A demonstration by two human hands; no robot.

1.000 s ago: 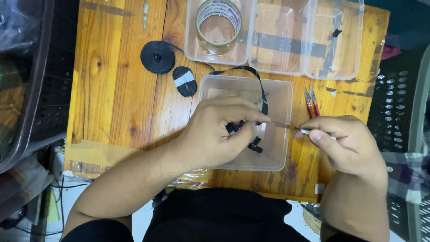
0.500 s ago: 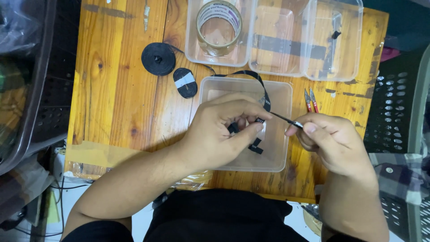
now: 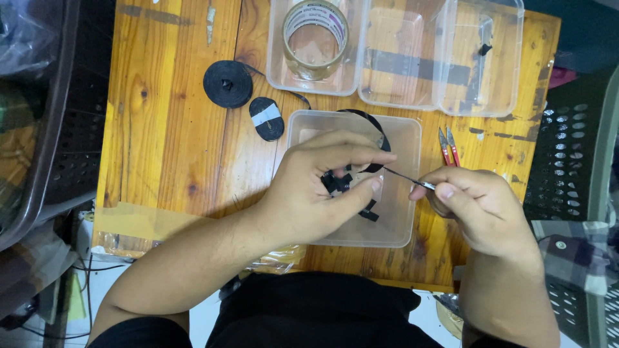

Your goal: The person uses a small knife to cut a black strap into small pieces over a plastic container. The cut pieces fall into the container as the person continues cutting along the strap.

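Observation:
My left hand (image 3: pixel 319 190) hovers over a clear plastic tub (image 3: pixel 403 222) and pinches a black strap (image 3: pixel 361 164) between thumb and fingers. The strap curves up along the tub's far side, and short black pieces (image 3: pixel 369 214) lie in the tub below it. My right hand (image 3: pixel 480 206) is at the tub's right edge and grips thin metal tweezers (image 3: pixel 405 178), whose tips point left to the strap at my left fingertips.
On the wooden table (image 3: pixel 174 129) lie a black tape roll (image 3: pixel 227 84), a small black spool with a white label (image 3: pixel 266 118) and red-handled snips (image 3: pixel 448 146). Clear tubs stand at the back; one (image 3: pixel 278 77) holds a brown tape roll (image 3: pixel 316 38). Dark crates flank the table.
My right hand has moved left towards the tub, bringing the tweezers' tips closer to my left fingers. The left hand has kept its place on the strap.

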